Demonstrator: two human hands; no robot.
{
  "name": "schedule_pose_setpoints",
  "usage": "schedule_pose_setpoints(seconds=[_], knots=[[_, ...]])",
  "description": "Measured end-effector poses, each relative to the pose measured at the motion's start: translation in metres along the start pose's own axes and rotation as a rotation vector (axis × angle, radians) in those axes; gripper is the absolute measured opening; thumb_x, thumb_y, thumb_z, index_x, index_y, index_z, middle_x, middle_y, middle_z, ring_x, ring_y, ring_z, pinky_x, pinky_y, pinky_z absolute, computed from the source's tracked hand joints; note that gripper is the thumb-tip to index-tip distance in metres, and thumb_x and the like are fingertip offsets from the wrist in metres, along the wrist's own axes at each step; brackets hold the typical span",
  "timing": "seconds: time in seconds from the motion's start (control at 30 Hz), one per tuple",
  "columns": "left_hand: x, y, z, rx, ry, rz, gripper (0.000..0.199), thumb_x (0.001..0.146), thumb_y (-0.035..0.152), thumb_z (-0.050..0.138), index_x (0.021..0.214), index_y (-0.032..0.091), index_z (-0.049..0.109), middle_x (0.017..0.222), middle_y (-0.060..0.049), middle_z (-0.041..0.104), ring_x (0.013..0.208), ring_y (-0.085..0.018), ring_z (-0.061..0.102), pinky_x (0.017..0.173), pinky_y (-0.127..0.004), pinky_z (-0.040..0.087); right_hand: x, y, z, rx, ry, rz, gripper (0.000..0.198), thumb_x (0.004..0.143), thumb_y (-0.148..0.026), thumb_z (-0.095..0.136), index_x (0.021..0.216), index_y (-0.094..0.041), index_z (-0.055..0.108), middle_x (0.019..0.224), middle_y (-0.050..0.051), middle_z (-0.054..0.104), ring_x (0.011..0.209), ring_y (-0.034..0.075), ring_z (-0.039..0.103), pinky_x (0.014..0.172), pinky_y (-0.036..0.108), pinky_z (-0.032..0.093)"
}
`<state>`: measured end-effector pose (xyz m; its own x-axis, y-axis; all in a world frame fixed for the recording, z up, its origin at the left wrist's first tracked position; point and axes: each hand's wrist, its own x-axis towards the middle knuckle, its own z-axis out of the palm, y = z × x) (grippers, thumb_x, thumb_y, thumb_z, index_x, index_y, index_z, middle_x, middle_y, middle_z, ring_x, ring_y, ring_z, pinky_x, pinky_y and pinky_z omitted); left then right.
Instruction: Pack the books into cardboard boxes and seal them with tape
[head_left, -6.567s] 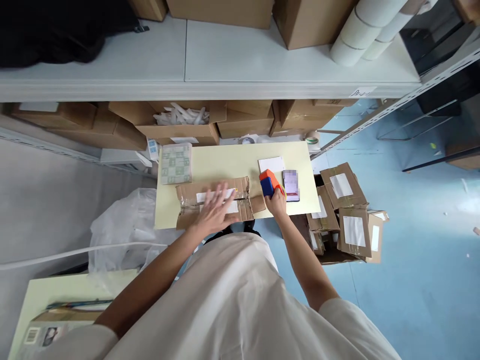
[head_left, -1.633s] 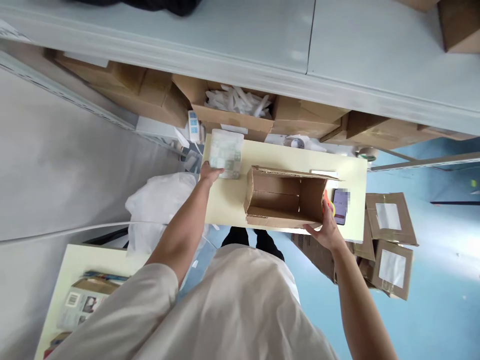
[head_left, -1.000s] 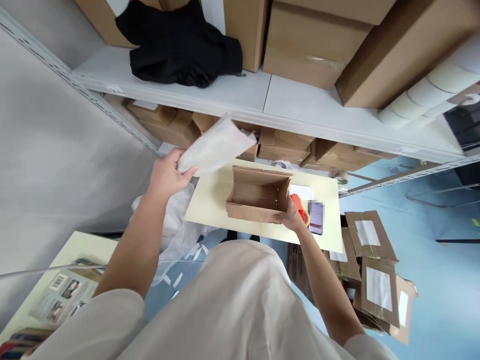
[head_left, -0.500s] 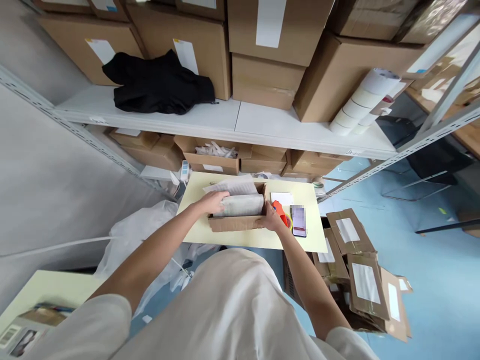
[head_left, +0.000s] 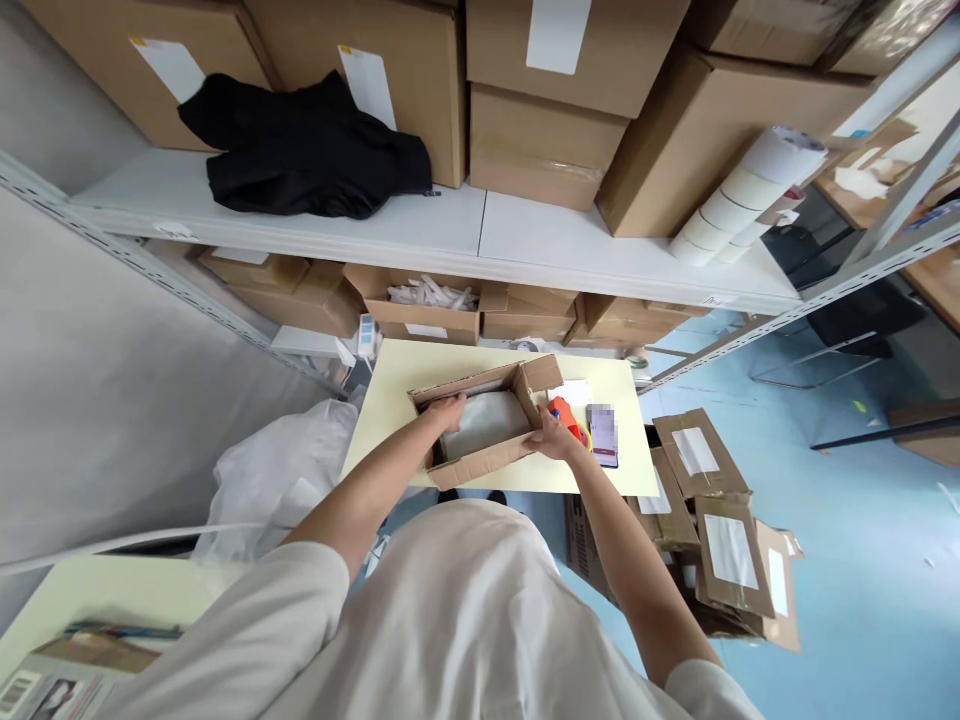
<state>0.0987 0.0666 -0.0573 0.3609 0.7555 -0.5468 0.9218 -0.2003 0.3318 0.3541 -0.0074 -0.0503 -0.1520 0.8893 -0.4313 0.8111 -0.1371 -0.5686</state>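
Note:
An open cardboard box [head_left: 480,462] sits slightly turned on the pale yellow table. Inside it lies a package in whitish translucent wrapping [head_left: 486,424], low between the walls. My left hand [head_left: 448,412] reaches into the box's left end and grips the package there; some of its fingers are hidden. Around the box's right end wall my right hand [head_left: 551,437] is closed, thumb toward the inside. Just right of that hand lies an orange-red tape dispenser [head_left: 566,414], partly covered by it. A phone [head_left: 603,436] with its screen lit rests beside the dispenser.
White paper [head_left: 576,391] lies behind the dispenser on the table [head_left: 390,375]. A shelf [head_left: 555,240] with cartons, a black garment [head_left: 322,150] and label rolls [head_left: 750,195] stands ahead. Flattened cartons [head_left: 720,530] are heaped right; plastic film [head_left: 277,475] hangs left.
The package has sunk deeper into the box, and my left hand has gone in with it. The white sheet no longer sticks up. The box has turned, its right end swinging away, and a flap there shows.

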Motion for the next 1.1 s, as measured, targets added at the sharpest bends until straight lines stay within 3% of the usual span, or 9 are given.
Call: schedule_pose_setpoints(seconds=[0.13, 0.23, 0.33, 0.43, 0.6, 0.73, 0.9, 1.0, 1.1], knots=[[-0.031, 0.004, 0.0, -0.014, 0.131, 0.128, 0.074, 0.073, 0.034, 0.072, 0.139, 0.017, 0.044, 0.156, -0.021, 0.028, 0.144, -0.038, 0.026, 0.113, -0.054, 0.023, -0.004, 0.001, -0.001, 0.019, 0.005, -0.005, 0.105, 0.063, -0.036, 0.08, 0.15, -0.013, 0.025, 0.149, 0.021, 0.039, 0.137, 0.031, 0.041, 0.108, 0.043, 0.039], [-0.068, -0.013, 0.002, -0.162, 0.39, 0.254, 0.058, 0.086, 0.043, 0.057, 0.138, 0.019, 0.046, 0.154, -0.016, 0.034, 0.143, -0.032, 0.03, 0.115, -0.048, 0.025, -0.013, 0.0, 0.0, 0.079, 0.105, 0.012, 0.097, 0.066, -0.036, 0.077, 0.148, -0.015, 0.03, 0.139, 0.019, 0.051, 0.129, 0.031, 0.051, 0.105, 0.045, 0.042], [-0.102, -0.038, 0.021, -0.378, 0.686, 0.088, 0.071, 0.082, 0.047, 0.061, 0.142, 0.015, 0.038, 0.15, -0.02, 0.036, 0.141, -0.032, 0.033, 0.114, -0.048, 0.03, -0.022, -0.006, 0.011, 0.151, 0.249, 0.079, 0.083, 0.072, -0.039, 0.071, 0.143, -0.013, 0.037, 0.121, 0.018, 0.063, 0.114, 0.031, 0.061, 0.098, 0.046, 0.047], [-0.117, -0.058, 0.049, -0.624, 0.62, -0.1, 0.1, 0.068, 0.047, 0.075, 0.147, 0.013, 0.024, 0.147, -0.025, 0.037, 0.131, -0.036, 0.047, 0.106, -0.049, 0.041, -0.028, -0.016, 0.031, 0.185, 0.358, 0.126, 0.08, 0.071, -0.042, 0.07, 0.14, -0.012, 0.041, 0.114, 0.018, 0.066, 0.109, 0.032, 0.062, 0.094, 0.047, 0.049], [-0.101, -0.079, 0.066, -0.817, 0.614, -0.157, 0.086, 0.07, 0.03, 0.075, 0.143, 0.017, 0.032, 0.132, -0.019, 0.056, 0.125, -0.031, 0.055, 0.105, -0.046, 0.043, -0.023, -0.029, 0.037, 0.374, 0.319, 0.061, 0.084, 0.069, -0.052, 0.068, 0.139, -0.014, 0.041, 0.117, 0.016, 0.065, 0.106, 0.029, 0.064, 0.091, 0.045, 0.052], [-0.091, -0.093, 0.042, -0.797, 0.63, -0.1, 0.075, 0.073, 0.033, 0.072, 0.139, 0.017, 0.04, 0.134, -0.019, 0.056, 0.125, -0.031, 0.055, 0.105, -0.046, 0.044, -0.004, -0.042, 0.01, 0.622, 0.481, -0.062, 0.066, 0.08, -0.053, 0.053, 0.135, -0.019, 0.043, 0.127, 0.013, 0.062, 0.109, 0.025, 0.063, 0.089, 0.04, 0.054], [-0.065, -0.092, -0.014, -0.574, 0.861, 0.198, 0.079, 0.077, 0.036, 0.068, 0.145, 0.016, 0.035, 0.15, -0.018, 0.04, 0.139, -0.031, 0.038, 0.113, -0.047, 0.034, 0.008, -0.059, 0.0, 0.501, 0.626, 0.026, 0.049, 0.082, -0.045, 0.052, 0.122, -0.017, 0.056, 0.11, 0.012, 0.071, 0.092, 0.025, 0.068, 0.083, 0.041, 0.056], [-0.041, -0.09, -0.042, -0.712, 0.744, 0.304, 0.063, 0.087, 0.034, 0.054, 0.145, 0.02, 0.037, 0.145, -0.017, 0.047, 0.124, -0.025, 0.056, 0.104, -0.042, 0.044, 0.003, -0.064, 0.009, 0.348, 0.561, -0.048, 0.052, 0.083, -0.04, 0.054, 0.13, -0.019, 0.052, 0.122, 0.012, 0.066, 0.106, 0.024, 0.065, 0.09, 0.042, 0.054], [-0.024, -0.097, -0.054, -0.841, 0.671, 0.344, 0.07, 0.089, 0.041, 0.051, 0.151, 0.019, 0.025, 0.146, -0.022, 0.044, 0.128, -0.026, 0.053, 0.103, -0.043, 0.044, -0.002, -0.062, 0.013, 0.082, 0.337, -0.239, 0.054, 0.082, -0.027, 0.055, 0.136, -0.022, 0.052, 0.139, 0.01, 0.055, 0.129, 0.024, 0.052, 0.108, 0.045, 0.042]])
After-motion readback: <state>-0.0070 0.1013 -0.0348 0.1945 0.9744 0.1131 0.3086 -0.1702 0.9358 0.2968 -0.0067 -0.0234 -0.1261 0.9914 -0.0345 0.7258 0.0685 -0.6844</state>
